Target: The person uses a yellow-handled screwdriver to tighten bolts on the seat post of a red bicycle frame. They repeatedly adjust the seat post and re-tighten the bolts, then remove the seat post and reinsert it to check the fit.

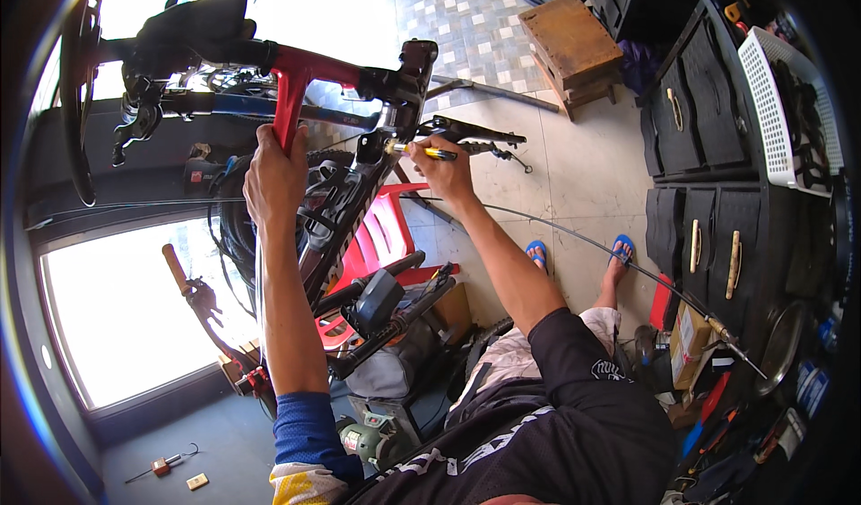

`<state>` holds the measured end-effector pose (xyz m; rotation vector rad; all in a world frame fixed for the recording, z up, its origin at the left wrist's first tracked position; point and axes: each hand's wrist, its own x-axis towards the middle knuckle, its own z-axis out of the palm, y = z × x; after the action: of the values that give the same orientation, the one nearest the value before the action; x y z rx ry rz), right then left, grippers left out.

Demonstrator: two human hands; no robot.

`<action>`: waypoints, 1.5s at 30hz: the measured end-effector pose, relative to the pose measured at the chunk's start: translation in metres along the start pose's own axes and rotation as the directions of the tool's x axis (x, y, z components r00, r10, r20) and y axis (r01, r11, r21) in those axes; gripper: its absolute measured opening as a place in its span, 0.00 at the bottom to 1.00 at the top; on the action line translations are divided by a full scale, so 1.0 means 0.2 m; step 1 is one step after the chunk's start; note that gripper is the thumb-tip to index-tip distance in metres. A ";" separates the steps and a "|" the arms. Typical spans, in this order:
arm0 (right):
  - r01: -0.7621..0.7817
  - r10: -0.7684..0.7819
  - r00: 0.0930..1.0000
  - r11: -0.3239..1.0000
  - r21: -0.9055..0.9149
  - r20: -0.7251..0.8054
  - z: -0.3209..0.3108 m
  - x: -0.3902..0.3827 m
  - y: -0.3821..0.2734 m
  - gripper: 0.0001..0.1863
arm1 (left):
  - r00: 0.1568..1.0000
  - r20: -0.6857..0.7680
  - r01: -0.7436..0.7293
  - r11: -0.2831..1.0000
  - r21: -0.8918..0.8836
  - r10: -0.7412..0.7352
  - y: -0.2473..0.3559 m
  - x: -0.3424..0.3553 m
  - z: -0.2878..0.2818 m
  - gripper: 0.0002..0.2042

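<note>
A red and black bicycle frame (pixel 309 67) is held up in front of me at the upper left. My left hand (pixel 276 180) is wrapped round its red tube from below. In my right hand (pixel 446 169) is a slim yellow-and-black hand tool (pixel 438 153), pinched between the fingers. Its pale tip points left at a black frame joint (pixel 369 149); whether it touches the joint I cannot tell. Just above that tip stands a thick black block-shaped part (pixel 413 79) of the frame or its support.
Below the frame stand a red plastic chair (pixel 381 227) and more bicycle parts. A long thin cable (pixel 556 225) crosses from left to right. To the right are black cabinets (pixel 700 119) with a white basket (pixel 789 101) on top. A wooden stool (pixel 574 43) stands at the back.
</note>
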<state>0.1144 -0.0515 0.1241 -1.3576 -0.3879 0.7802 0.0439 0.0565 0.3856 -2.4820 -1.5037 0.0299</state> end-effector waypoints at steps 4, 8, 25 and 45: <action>-0.046 0.047 0.999 0.999 0.011 -0.004 -0.01 0.00 0.02 0.15 | 0.999 0.019 0.026 1.000 -0.014 -0.026 -0.01 0.01 0.00 0.26; -0.119 0.114 0.993 0.965 0.232 0.036 0.00 -0.03 0.04 0.15 | 1.000 0.010 0.018 1.000 -0.010 -0.018 -0.01 0.01 0.00 0.26; 0.052 -0.051 0.999 0.994 0.101 -0.012 0.01 -0.04 0.03 0.15 | 1.000 0.005 0.017 1.000 0.011 -0.017 -0.01 0.01 0.00 0.25; -0.114 0.114 0.993 0.931 0.346 0.022 0.03 -0.02 0.12 0.16 | 1.000 -0.011 -0.009 1.000 -0.002 0.009 0.00 0.00 0.00 0.24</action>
<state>0.1009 -0.0486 0.1030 -1.0534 -0.1618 0.8999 0.0446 0.0567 0.3860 -2.4861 -1.4887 0.0160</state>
